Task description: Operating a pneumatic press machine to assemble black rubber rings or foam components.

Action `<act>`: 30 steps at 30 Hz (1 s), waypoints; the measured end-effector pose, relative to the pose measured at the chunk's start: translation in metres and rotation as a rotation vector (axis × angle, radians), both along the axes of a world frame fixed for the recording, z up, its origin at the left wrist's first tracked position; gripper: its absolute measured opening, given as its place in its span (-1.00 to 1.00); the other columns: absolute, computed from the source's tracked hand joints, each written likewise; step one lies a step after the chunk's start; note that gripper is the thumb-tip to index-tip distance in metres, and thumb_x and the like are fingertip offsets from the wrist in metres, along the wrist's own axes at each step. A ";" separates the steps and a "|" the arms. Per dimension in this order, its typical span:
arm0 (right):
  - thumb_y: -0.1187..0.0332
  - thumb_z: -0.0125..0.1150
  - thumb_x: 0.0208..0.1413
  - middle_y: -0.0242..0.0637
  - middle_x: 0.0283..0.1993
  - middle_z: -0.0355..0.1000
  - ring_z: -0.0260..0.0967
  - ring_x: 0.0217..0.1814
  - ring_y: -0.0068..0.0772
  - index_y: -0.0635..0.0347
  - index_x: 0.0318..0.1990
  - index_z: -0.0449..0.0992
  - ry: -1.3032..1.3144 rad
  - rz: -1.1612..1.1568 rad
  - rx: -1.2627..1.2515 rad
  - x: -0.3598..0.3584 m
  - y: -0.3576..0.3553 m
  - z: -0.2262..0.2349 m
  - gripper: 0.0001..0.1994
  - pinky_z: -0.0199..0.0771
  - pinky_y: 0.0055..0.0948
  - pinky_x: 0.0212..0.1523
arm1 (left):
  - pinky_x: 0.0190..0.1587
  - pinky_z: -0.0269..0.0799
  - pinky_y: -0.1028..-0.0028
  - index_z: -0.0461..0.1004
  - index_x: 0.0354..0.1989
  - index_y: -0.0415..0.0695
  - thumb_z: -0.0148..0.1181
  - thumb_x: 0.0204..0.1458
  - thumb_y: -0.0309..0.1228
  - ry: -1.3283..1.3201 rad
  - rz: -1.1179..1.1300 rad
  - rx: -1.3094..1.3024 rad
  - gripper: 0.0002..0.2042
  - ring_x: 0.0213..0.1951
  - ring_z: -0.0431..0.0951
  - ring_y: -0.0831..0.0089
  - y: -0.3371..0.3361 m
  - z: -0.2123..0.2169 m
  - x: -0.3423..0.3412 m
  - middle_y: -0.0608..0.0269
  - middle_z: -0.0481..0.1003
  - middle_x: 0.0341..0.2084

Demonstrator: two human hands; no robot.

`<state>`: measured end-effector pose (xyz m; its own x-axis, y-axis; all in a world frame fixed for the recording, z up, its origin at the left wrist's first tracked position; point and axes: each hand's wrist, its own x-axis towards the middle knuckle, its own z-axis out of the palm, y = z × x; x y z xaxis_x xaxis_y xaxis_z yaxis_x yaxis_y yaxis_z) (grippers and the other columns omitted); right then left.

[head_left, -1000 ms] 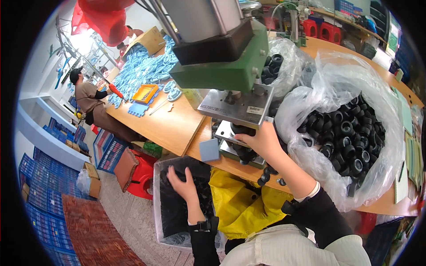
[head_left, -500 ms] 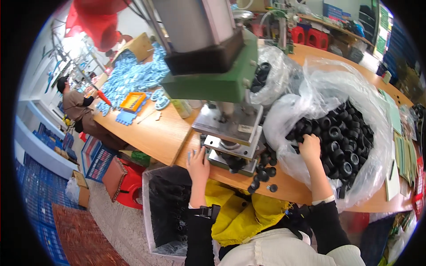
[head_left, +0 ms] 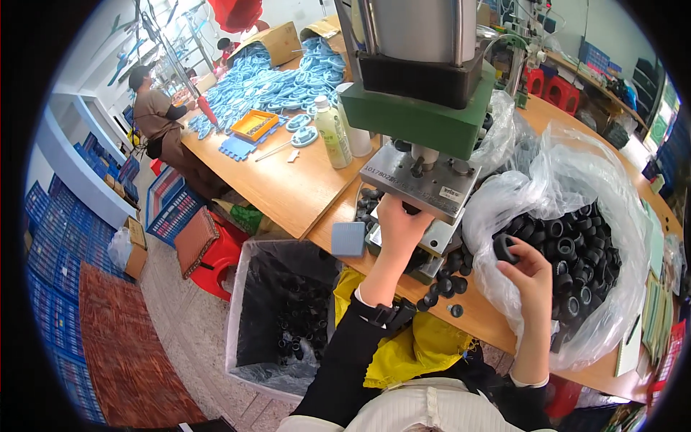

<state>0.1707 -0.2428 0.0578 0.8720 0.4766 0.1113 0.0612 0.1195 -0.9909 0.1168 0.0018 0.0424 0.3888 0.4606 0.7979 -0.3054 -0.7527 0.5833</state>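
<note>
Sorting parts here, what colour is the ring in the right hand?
Black ring, held by the right hand; head view.

Orange-brown wooden desk (head_left: 288, 191), seen from above. Directly on it: a green-and-grey metal press machine (head_left: 421, 137), under which the left grip (head_left: 398, 229) reaches; loose black rubber rings (head_left: 440, 284) scattered just right of that grip; a clear plastic bag of black rubber rings (head_left: 576, 237) at the right grip (head_left: 529, 277); a pale plastic bottle (head_left: 334, 134), an orange tray (head_left: 253, 124) and a heap of blue plastic parts (head_left: 277, 79) well beyond the left grip.
</note>
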 end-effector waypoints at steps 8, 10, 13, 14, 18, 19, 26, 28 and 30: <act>0.51 0.41 -0.19 -0.12 -0.04 0.44 0.46 -0.12 -0.41 0.41 -0.08 0.40 -0.356 0.092 -0.030 -0.020 0.080 -0.018 -0.54 0.44 -0.47 -0.08 | -0.23 0.43 0.49 0.50 -0.24 -0.25 0.39 -0.23 -0.49 0.079 0.378 -0.219 -0.67 -0.34 0.54 0.44 -0.021 -0.044 -0.058 0.13 0.54 -0.37; 0.47 0.43 -0.24 -0.06 -0.24 0.51 0.52 -0.18 -0.22 0.37 -0.05 0.40 -0.439 0.121 -0.152 -0.021 0.103 -0.007 -0.49 0.47 -0.40 -0.16 | -0.11 0.39 0.41 0.49 -0.23 -0.28 0.39 -0.23 -0.45 0.184 0.731 -0.090 -0.66 -0.26 0.53 0.25 0.003 -0.070 -0.119 0.09 0.52 -0.35; 0.45 0.43 -0.26 -0.02 -0.26 0.51 0.50 -0.22 -0.11 0.33 -0.11 0.44 -0.463 0.088 -0.269 -0.021 0.129 0.005 -0.53 0.46 -0.37 -0.19 | 0.05 0.26 0.16 0.31 0.03 -0.32 0.40 -0.22 -0.26 0.387 1.095 -0.287 -0.37 0.01 0.34 -0.06 0.043 -0.118 -0.211 -0.21 0.36 -0.08; 0.44 0.42 -0.26 0.00 -0.27 0.50 0.48 -0.24 -0.07 0.34 -0.15 0.46 -0.519 0.079 -0.220 -0.018 0.138 0.001 -0.56 0.46 -0.35 -0.21 | 0.11 0.20 0.14 0.24 0.10 -0.33 0.38 -0.20 -0.21 0.489 1.250 -0.262 -0.29 0.10 0.28 -0.05 0.061 -0.145 -0.242 -0.22 0.35 -0.03; 0.42 0.42 -0.27 0.02 -0.32 0.50 0.47 -0.26 -0.04 0.35 -0.23 0.51 -0.553 0.129 -0.179 -0.007 0.138 0.009 -0.63 0.46 -0.33 -0.23 | 0.17 0.15 0.14 0.29 0.07 -0.33 0.33 -0.12 -0.28 0.427 0.971 -0.159 -0.41 0.13 0.25 -0.08 0.068 -0.126 -0.215 -0.14 0.34 0.03; 0.41 0.42 -0.28 0.04 -0.36 0.49 0.46 -0.26 -0.01 0.36 -0.27 0.52 -0.547 0.109 -0.236 -0.001 0.136 0.003 -0.65 0.45 -0.31 -0.24 | 0.18 0.14 0.15 0.32 0.05 -0.32 0.29 -0.07 -0.36 0.438 0.832 -0.088 -0.49 0.14 0.24 -0.09 0.067 -0.112 -0.186 -0.10 0.36 0.02; 0.32 0.38 -0.19 0.02 -0.16 0.44 0.38 -0.11 0.02 0.30 -0.13 0.45 -0.666 -0.209 -0.368 0.007 0.066 -0.022 -0.57 0.38 -0.30 -0.09 | 0.16 0.22 0.23 0.47 -0.07 -0.21 0.05 0.07 -0.41 0.713 0.394 0.037 -0.73 0.16 0.29 -0.01 0.097 -0.131 -0.099 0.03 0.44 0.00; 0.35 0.36 -0.22 -0.02 -0.22 0.43 0.39 -0.16 -0.03 0.28 -0.21 0.49 -0.539 -0.213 -0.595 0.069 0.023 -0.022 -0.64 0.40 -0.24 -0.13 | 0.15 0.22 0.22 0.48 -0.10 -0.22 0.05 0.07 -0.42 0.650 0.363 0.077 -0.75 0.14 0.31 -0.04 0.093 -0.130 -0.096 0.03 0.45 -0.02; 0.34 0.40 -0.27 -0.08 -0.16 0.41 0.37 -0.08 -0.10 0.27 -0.20 0.50 -0.658 -0.412 -1.031 0.104 -0.009 -0.020 -0.60 0.40 -0.21 -0.12 | 0.15 0.23 0.22 0.48 -0.09 -0.22 0.04 0.07 -0.43 0.654 0.345 0.091 -0.75 0.14 0.31 -0.03 0.083 -0.123 -0.090 0.04 0.45 -0.01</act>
